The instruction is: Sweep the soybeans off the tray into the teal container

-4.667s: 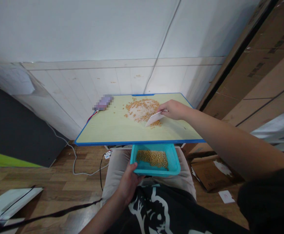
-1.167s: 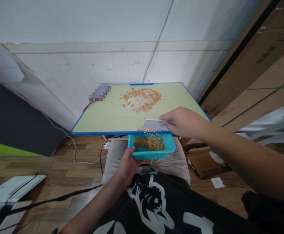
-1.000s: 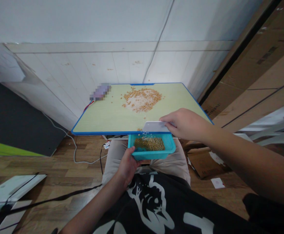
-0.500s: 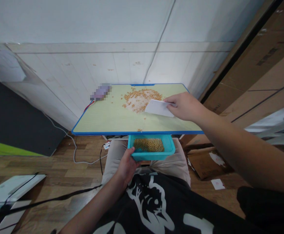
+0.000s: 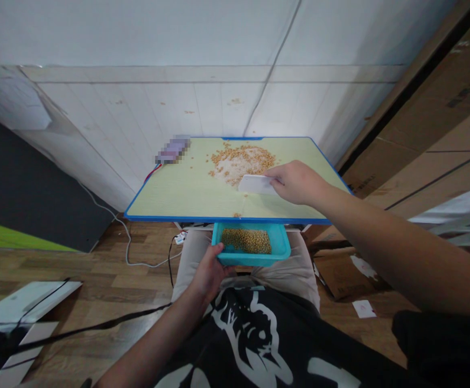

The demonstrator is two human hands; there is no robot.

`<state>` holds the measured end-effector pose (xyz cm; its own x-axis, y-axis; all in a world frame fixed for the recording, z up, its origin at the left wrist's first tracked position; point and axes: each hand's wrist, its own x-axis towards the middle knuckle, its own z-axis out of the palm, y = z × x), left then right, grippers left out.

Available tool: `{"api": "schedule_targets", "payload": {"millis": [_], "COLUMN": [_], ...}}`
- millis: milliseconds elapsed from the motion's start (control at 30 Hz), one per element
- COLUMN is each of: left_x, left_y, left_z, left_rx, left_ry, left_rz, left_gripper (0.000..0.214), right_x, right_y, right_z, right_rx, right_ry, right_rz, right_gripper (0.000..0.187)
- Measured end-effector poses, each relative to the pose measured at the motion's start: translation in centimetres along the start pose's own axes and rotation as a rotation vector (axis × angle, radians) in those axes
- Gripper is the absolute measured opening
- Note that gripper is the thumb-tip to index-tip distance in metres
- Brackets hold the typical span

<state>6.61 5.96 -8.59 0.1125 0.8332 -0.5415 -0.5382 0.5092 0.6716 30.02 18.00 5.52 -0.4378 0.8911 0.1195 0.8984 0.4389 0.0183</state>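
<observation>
A small pale green table with a blue edge stands in front of me. On its far half lies a pile of yellow beans mixed with white grains. My right hand pinches a white plastic scraper card, set on the table at the near right side of the pile. My left hand grips the left rim of a teal tray held just under the table's front edge, over my lap. Yellow beans fill the tray's bottom. A single bean lies at the table's front edge.
A blurred purple object with a red and white cable sits at the table's far left corner. Cardboard boxes lean on the right. Cables and a white board lie on the wooden floor to the left.
My right hand swept beans over the table's front edge into the tray, then carried the scraper back up to the pile. My left hand has kept the tray under the edge.
</observation>
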Motion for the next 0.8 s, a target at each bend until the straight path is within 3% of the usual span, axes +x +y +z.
{"api": "schedule_targets", "payload": {"millis": [533,800], "left_x": [-0.2,0.0], "left_y": [0.6,0.4], "left_z": [-0.7,-0.9], "left_rx": [0.035,0.012], "left_ry": [-0.043,-0.031], "left_rz": [0.013,0.019], "left_gripper": [0.056,0.057], "right_x": [-2.7,-3.3], "right_y": [-1.1,-1.5], "right_z": [0.3,-0.2], "right_rx": [0.145,0.169], "right_ry": [0.026,-0.026], "right_rz": [-0.162,-0.191], "right_gripper": [0.03,0.029]}}
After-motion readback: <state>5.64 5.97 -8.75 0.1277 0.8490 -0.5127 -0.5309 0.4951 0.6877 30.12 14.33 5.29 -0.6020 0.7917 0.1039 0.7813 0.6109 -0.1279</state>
